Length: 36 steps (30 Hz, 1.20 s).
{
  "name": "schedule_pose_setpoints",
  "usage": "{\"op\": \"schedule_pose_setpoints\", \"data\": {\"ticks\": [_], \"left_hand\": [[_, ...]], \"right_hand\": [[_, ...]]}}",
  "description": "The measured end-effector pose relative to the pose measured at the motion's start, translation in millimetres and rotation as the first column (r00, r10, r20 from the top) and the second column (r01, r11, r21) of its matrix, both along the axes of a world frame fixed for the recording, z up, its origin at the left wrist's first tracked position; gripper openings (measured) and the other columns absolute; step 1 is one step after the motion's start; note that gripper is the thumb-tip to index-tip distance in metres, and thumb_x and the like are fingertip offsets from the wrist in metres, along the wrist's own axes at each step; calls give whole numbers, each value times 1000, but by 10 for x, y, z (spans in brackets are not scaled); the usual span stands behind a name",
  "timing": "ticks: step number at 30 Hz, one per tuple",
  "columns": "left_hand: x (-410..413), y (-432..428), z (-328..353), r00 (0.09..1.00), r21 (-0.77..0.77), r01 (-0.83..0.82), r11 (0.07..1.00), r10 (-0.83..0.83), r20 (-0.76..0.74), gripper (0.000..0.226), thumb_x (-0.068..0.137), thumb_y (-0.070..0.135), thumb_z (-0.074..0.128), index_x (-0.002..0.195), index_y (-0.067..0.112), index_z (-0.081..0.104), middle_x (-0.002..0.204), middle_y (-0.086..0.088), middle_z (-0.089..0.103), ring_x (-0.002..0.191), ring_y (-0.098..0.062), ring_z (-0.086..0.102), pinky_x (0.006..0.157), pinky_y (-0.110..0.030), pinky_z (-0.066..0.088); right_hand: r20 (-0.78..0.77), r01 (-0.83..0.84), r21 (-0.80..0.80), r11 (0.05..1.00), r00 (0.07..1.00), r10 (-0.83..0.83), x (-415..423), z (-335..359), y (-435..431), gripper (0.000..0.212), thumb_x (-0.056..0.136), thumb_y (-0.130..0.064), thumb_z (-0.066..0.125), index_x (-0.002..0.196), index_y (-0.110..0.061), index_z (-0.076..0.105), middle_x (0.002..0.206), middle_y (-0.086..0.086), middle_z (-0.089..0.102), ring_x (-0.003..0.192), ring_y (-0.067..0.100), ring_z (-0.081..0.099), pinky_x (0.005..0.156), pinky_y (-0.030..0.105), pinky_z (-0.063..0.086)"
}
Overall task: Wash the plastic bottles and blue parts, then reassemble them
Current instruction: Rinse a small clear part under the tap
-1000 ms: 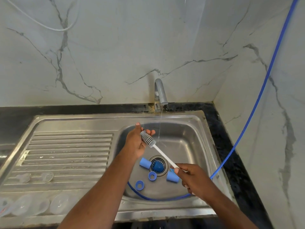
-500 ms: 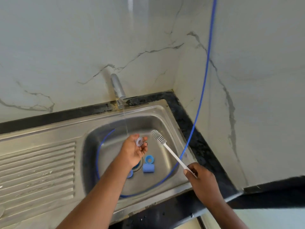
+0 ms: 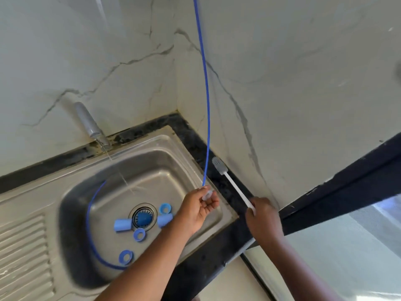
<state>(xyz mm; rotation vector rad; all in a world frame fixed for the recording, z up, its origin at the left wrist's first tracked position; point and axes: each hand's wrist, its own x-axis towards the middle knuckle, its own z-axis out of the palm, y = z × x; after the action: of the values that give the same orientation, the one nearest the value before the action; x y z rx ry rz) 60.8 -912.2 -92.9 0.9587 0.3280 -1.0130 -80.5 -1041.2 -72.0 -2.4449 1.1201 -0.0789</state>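
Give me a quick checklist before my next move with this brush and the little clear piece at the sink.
1. Left hand grip on the clear ring: ok, pinched at the fingertips.
2. Right hand grip on the brush: ok, held at the handle's end.
3. Brush head over the sink basin: not ok, it is over the dark counter by the wall.
4. Tap running: ok, a thin stream falls into the basin.
5. Blue parts inside the basin: ok, five lie round the drain.
6. Blue hose clear of the left hand: cannot tell, it passes close behind the fingertips.
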Motion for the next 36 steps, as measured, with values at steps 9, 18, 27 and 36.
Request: {"op": "schedule_pose_setpoints", "data": {"ticks": [9, 18, 27, 36], "left_hand": [[29, 463, -81, 995, 92, -77, 993, 70, 72, 22, 100, 11, 56, 110, -2, 71, 86, -14, 68, 75, -23, 70, 78, -34, 59], [230, 869, -129, 968, 206, -247, 947, 232, 93, 25, 90, 17, 74, 113, 8, 70, 107, -17, 73, 78, -20, 69, 67, -29, 53], [481, 1011, -193, 953, 179, -293, 939, 273, 130, 22, 93, 13, 71, 114, 7, 70, 108, -11, 77, 94, -23, 71, 72, -27, 54], [1201, 1458, -275, 875, 163, -429, 888, 365, 318, 23, 88, -10, 67, 108, 0, 70, 94, -6, 78, 88, -17, 76, 93, -29, 57]], "right_hand": [[10, -173, -36, 984, 985, 174, 1139, -366, -262, 30, 89, -1, 56, 118, -9, 58, 118, 19, 52, 108, 37, 53, 87, 38, 43], [71, -235, 50, 971, 970, 231, 1207, -508, -286, 37, 92, 5, 49, 126, -7, 52, 123, 20, 44, 112, 37, 46, 86, 37, 36], [349, -161, -398, 903, 884, 312, 1218, -237, -103, 9, 83, 1, 67, 85, -7, 65, 81, 10, 62, 73, 32, 60, 69, 37, 47], [458, -561, 19, 828, 741, 491, 2103, -184, 983, 11, 88, -8, 66, 94, -16, 72, 88, -1, 70, 80, 16, 64, 79, 30, 52]]}}
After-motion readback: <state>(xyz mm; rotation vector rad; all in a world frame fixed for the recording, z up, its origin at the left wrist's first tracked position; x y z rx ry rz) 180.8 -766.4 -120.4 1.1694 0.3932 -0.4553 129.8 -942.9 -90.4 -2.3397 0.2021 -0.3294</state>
